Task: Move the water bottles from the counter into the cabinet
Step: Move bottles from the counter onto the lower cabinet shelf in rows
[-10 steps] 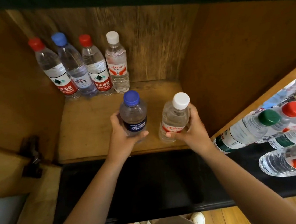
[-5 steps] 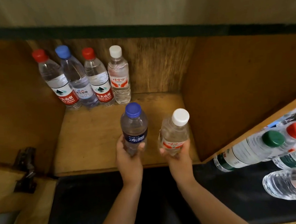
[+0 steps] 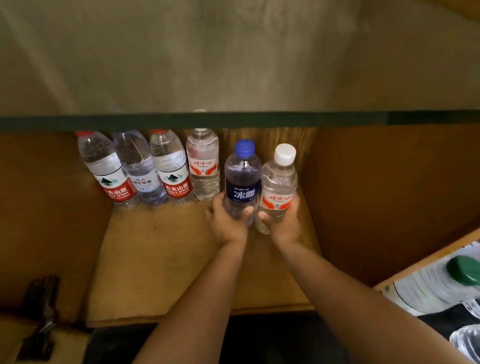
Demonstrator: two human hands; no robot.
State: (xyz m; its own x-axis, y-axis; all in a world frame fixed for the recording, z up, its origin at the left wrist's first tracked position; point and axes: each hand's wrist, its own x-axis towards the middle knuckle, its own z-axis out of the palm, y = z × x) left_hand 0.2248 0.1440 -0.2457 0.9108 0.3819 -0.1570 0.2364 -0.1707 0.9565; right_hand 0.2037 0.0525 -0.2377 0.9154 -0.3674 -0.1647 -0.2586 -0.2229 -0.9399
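Note:
My left hand (image 3: 227,220) grips a blue-capped bottle (image 3: 243,178) with a dark blue label, held upright deep inside the wooden cabinet. Right beside it, my right hand (image 3: 284,221) grips a white-capped bottle (image 3: 280,183) with a red and white label. Both sit close to the right end of a row of several bottles (image 3: 150,167) standing against the cabinet's back wall. Whether the two held bottles touch the cabinet floor (image 3: 158,258) is hidden by my hands.
The cabinet's top edge (image 3: 226,118) hides the caps of the back row. A side wall (image 3: 396,189) closes the cabinet on the right. More bottles (image 3: 468,279) lie at the lower right. A metal hinge (image 3: 40,318) sits on the open door at lower left.
Both hands have pushed the two bottles from the cabinet's front edge back toward the rear row. The view has tilted upward, so the cabinet top now covers the back row's caps.

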